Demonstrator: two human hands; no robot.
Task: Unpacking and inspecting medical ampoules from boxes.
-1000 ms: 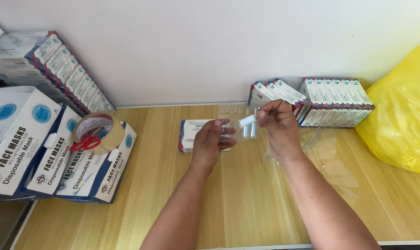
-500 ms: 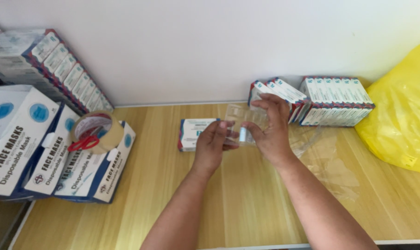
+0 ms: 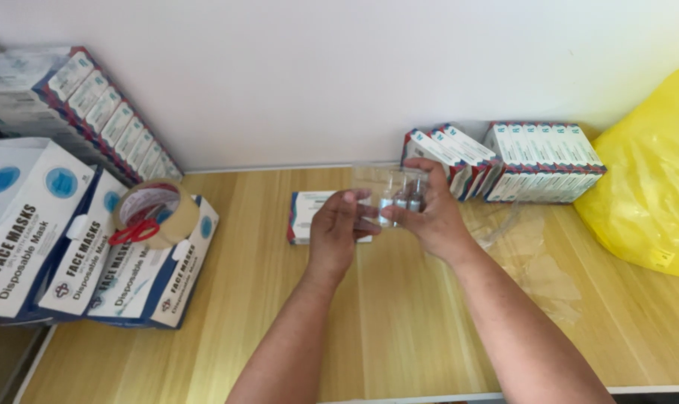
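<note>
My left hand (image 3: 339,228) and my right hand (image 3: 428,215) meet over the middle of the wooden table (image 3: 384,322). Together they hold a small clear plastic bag (image 3: 388,191) with a few small pale vials inside. The left fingers pinch the bag's left edge, and the right fingers wrap its right side. Just behind my left hand a flat white box with a dark edge (image 3: 303,217) lies on the table, partly hidden.
Face mask boxes (image 3: 70,254) are stacked at the left, with a tape roll and red scissors (image 3: 154,217) on top. Rows of small boxes (image 3: 534,161) stand at the back right. Loose clear plastic bags (image 3: 530,258) lie nearby. A yellow bag (image 3: 646,179) fills the right.
The small vials that my right hand held up have gone into the clear bag, and both hands have come closer together around it.
</note>
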